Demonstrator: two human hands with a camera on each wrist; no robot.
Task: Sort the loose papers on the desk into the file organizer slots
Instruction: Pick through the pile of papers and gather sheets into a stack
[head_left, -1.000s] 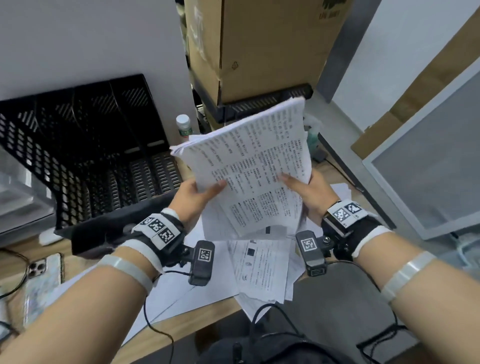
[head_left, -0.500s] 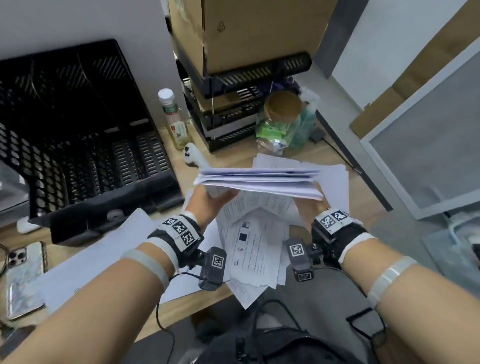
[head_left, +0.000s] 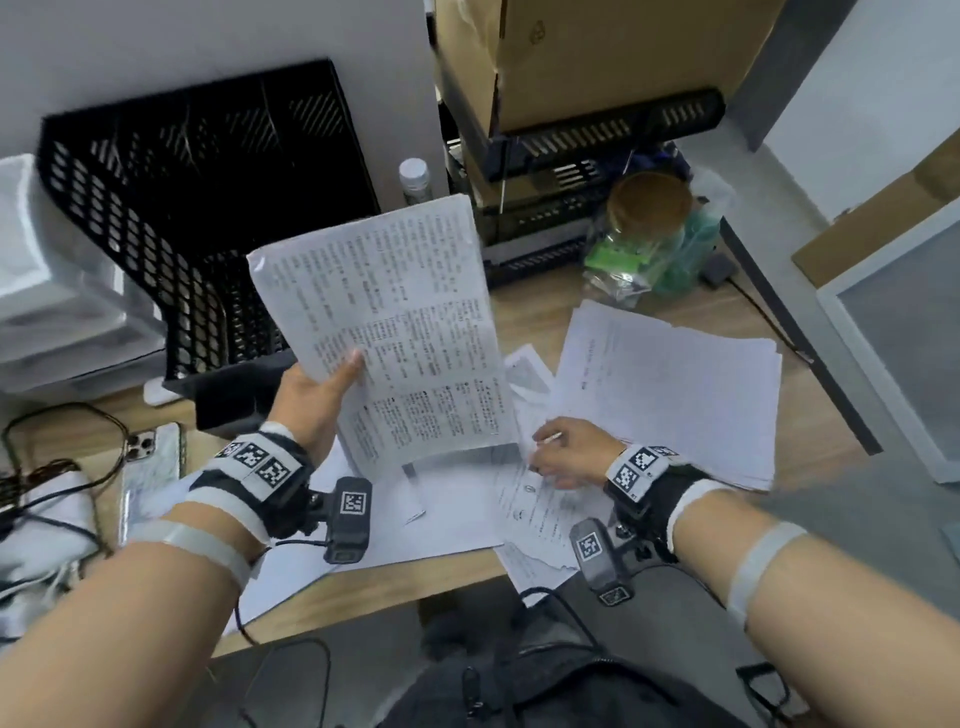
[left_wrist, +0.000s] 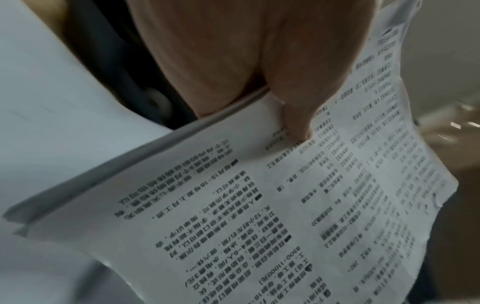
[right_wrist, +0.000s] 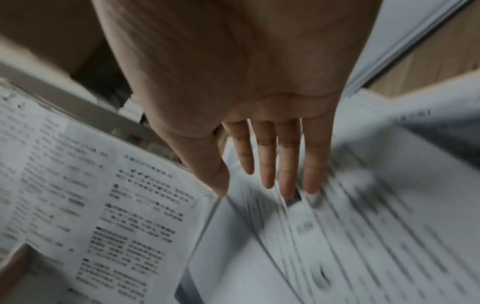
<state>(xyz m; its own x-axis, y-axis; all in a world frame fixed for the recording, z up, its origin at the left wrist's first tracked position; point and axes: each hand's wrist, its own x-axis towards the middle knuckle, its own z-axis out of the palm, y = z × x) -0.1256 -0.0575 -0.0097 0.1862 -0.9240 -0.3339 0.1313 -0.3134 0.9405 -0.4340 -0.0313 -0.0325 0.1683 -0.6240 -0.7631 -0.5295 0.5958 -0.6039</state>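
File organizer (head_left: 171, 218) far left on desk (head_left: 363, 587); loose papers (head_left: 670, 384) near right; phone (head_left: 150, 467) near left.

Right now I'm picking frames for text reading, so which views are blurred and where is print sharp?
Head view: wide-angle bending, soft edges, print on the held stack of papers too small to read. Left wrist view: sharpest, characters crisp near the left hand thumb. Right wrist view: heavy motion streaks over the desk papers beneath the right hand fingers.
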